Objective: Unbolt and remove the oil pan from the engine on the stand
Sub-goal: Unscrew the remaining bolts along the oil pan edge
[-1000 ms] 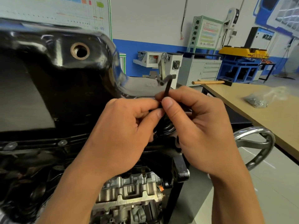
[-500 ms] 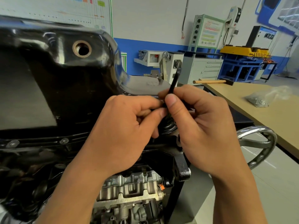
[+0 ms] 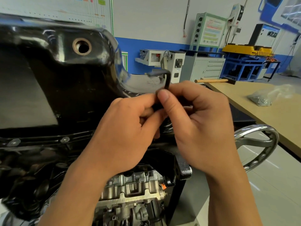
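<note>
The glossy black oil pan [image 3: 68, 75] fills the left of the head view, with an open round drain hole [image 3: 82, 46] near its top and bolts [image 3: 64, 139] along its lower flange. It sits on the inverted engine [image 3: 130, 190] on the stand. My left hand [image 3: 123, 128] and my right hand [image 3: 193, 121] meet at the pan's right end, fingertips pinching the shaft of a black L-shaped hex key [image 3: 166, 79]. Its short arm points left above my fingers. The key's lower tip and the bolt under it are hidden by my hands.
The stand's chrome handwheel [image 3: 259, 144] is just right of my right hand. A wooden workbench [image 3: 268, 115] at right carries a plastic bag of hardware [image 3: 263, 98] and a hammer [image 3: 213, 81]. Cabinets and blue equipment line the far wall.
The hex key has turned between my fingertips: its short arm swung from pointing left, to end-on, and now points left again. Both hands stay at the same spot.
</note>
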The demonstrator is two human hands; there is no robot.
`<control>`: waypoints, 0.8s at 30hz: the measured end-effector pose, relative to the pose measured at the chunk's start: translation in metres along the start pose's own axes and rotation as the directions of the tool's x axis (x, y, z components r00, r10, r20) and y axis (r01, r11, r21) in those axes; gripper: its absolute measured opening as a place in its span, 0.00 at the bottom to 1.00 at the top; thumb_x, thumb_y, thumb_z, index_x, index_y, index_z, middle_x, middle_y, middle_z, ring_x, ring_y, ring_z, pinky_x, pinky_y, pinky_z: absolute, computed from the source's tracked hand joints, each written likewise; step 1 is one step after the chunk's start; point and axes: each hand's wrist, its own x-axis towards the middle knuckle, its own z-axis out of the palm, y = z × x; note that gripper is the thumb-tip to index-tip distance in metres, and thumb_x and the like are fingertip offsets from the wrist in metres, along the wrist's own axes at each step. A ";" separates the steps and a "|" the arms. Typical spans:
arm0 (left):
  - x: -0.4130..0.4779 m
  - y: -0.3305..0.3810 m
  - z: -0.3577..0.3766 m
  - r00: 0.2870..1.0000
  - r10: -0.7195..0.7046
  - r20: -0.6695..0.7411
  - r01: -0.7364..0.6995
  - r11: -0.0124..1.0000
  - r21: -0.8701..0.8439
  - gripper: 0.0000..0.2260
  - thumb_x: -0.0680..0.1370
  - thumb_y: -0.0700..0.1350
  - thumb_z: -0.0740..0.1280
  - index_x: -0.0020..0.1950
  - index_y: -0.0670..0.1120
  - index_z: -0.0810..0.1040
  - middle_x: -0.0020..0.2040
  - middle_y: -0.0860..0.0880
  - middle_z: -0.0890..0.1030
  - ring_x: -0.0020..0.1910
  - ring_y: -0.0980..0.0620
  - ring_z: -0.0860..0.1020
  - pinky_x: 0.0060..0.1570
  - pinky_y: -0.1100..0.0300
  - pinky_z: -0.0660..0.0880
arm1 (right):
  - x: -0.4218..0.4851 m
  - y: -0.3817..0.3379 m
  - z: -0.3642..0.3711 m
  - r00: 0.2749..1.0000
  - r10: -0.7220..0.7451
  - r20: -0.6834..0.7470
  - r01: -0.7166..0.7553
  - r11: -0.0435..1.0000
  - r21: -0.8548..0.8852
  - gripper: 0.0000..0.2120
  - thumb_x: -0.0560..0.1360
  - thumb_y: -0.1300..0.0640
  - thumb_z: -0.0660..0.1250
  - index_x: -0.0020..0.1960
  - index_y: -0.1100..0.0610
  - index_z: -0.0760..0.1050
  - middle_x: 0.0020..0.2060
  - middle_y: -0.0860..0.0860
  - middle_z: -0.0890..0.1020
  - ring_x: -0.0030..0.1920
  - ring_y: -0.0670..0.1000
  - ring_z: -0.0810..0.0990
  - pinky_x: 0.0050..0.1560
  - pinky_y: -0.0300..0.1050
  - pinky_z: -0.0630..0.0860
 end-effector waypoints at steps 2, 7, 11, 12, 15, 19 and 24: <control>-0.001 0.001 -0.004 0.999 0.023 0.026 -0.023 1.000 -0.019 0.10 0.82 0.45 0.65 0.43 0.54 0.81 0.29 0.53 0.79 0.30 0.56 0.79 0.32 0.74 0.70 | 0.000 0.002 -0.003 1.000 0.000 0.030 0.001 0.999 -0.033 0.09 0.81 0.60 0.65 0.48 0.63 0.82 0.38 0.53 0.82 0.41 0.50 0.81 0.40 0.46 0.76; 0.001 0.001 0.005 0.991 0.007 -0.132 -0.012 0.999 -0.038 0.09 0.78 0.46 0.71 0.37 0.52 0.81 0.25 0.51 0.77 0.24 0.50 0.76 0.26 0.68 0.70 | -0.001 0.002 -0.003 1.000 0.010 -0.018 -0.010 1.000 0.003 0.05 0.78 0.58 0.70 0.48 0.59 0.84 0.36 0.51 0.82 0.39 0.49 0.80 0.38 0.43 0.76; 0.002 0.001 0.008 0.990 -0.029 -0.138 0.023 0.999 -0.049 0.09 0.76 0.47 0.73 0.37 0.49 0.79 0.24 0.52 0.74 0.21 0.54 0.70 0.25 0.72 0.65 | 0.000 0.006 -0.003 0.998 0.006 -0.058 -0.002 0.997 0.075 0.04 0.76 0.60 0.73 0.45 0.60 0.85 0.34 0.53 0.82 0.35 0.49 0.78 0.36 0.41 0.74; 0.001 0.002 0.006 0.996 -0.017 -0.093 0.015 1.000 -0.024 0.08 0.77 0.48 0.71 0.38 0.51 0.79 0.24 0.52 0.75 0.22 0.54 0.72 0.26 0.71 0.67 | 0.000 0.006 -0.004 1.000 0.005 -0.027 -0.002 0.995 0.097 0.04 0.77 0.61 0.71 0.46 0.60 0.85 0.34 0.51 0.82 0.35 0.48 0.78 0.36 0.41 0.74; 0.000 0.005 0.001 1.000 0.029 -0.002 -0.029 1.000 -0.012 0.13 0.80 0.48 0.67 0.36 0.56 0.77 0.25 0.52 0.77 0.24 0.54 0.75 0.28 0.72 0.68 | -0.001 0.007 -0.007 0.997 0.035 0.074 -0.045 0.990 0.134 0.07 0.81 0.61 0.66 0.50 0.58 0.83 0.39 0.52 0.84 0.42 0.48 0.82 0.42 0.43 0.78; 0.001 0.006 0.003 0.993 0.013 -0.119 -0.015 1.000 -0.021 0.10 0.77 0.46 0.72 0.35 0.53 0.79 0.23 0.49 0.73 0.21 0.51 0.70 0.27 0.74 0.65 | -0.003 0.007 -0.005 0.994 0.067 0.091 -0.081 0.985 0.154 0.07 0.80 0.58 0.66 0.52 0.58 0.84 0.41 0.55 0.84 0.44 0.55 0.83 0.45 0.53 0.80; 0.002 0.000 0.009 0.986 -0.026 -0.163 0.023 1.000 -0.020 0.12 0.75 0.47 0.73 0.34 0.51 0.74 0.23 0.52 0.72 0.21 0.56 0.68 0.26 0.72 0.64 | -0.001 0.007 -0.002 0.997 0.056 -0.048 -0.047 0.983 0.176 0.03 0.73 0.61 0.76 0.44 0.60 0.85 0.34 0.55 0.83 0.34 0.53 0.78 0.36 0.38 0.73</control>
